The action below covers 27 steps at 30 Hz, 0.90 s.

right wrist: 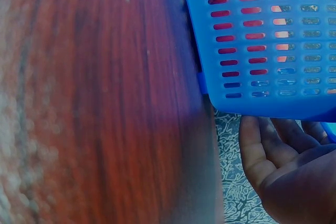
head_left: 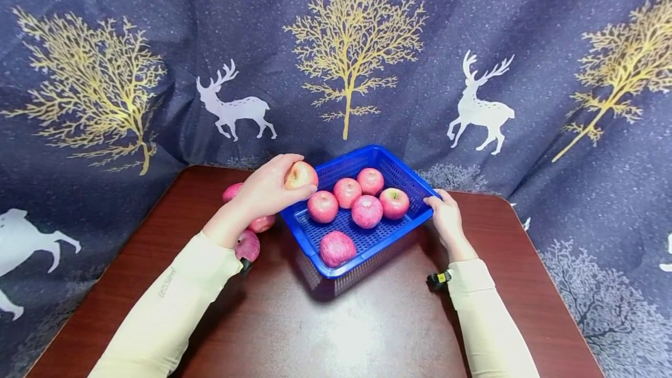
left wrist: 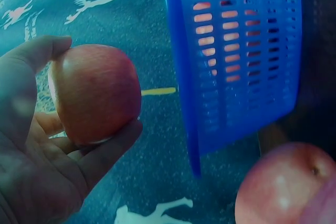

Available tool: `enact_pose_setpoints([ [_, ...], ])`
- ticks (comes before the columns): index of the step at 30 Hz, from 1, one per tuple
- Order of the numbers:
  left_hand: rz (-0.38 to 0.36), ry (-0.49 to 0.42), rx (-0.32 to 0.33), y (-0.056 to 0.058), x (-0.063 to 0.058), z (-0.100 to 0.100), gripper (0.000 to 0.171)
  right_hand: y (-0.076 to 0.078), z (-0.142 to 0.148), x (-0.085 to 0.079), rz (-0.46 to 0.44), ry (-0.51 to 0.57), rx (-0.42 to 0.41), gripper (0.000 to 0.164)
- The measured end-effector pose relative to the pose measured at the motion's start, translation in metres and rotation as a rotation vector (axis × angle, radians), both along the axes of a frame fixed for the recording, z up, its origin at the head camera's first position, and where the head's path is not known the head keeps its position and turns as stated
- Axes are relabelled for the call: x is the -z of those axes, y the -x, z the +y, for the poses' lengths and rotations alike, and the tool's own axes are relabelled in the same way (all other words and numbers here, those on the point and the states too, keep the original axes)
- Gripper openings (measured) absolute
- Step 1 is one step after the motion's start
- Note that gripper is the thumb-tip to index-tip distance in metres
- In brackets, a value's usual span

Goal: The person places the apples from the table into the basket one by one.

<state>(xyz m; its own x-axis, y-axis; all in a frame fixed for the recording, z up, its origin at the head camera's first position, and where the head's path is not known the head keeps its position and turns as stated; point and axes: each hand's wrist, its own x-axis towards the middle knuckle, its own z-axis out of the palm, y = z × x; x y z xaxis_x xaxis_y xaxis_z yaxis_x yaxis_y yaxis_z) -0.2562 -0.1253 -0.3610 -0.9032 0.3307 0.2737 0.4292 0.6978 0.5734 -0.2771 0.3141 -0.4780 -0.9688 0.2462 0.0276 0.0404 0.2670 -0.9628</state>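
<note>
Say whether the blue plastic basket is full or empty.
Neither: six round red apples lie in the basket, with perforated floor showing between.

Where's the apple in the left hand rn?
Head view, left of centre: the apple is held in the left hand, beside the far-left side of the blue basket.

from six o'clock my head view, farthest off, looks forward and down at the table (head_left: 362, 331); both wrist views look closely at the outside of the blue basket (left wrist: 241, 114), at two o'clock in each. all three share that basket.
</note>
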Motion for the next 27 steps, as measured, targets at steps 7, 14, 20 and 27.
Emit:
enact_pose_setpoints([
  [7,0.0,0.031,0.039,0.009,0.003,0.02,0.085,-0.001,0.0,0.0,0.007,0.014,0.003,0.038],
  [14,0.013,0.096,0.086,0.013,0.007,0.038,0.074,0.0,-0.001,0.0,0.015,0.023,-0.003,0.038],
  [20,0.01,0.148,0.127,0.013,0.007,0.056,0.069,0.0,0.0,0.001,0.015,0.015,0.003,0.038],
  [27,-0.04,0.149,0.163,0.01,0.01,0.072,0.066,0.0,0.0,0.0,0.009,0.017,-0.001,0.039],
])
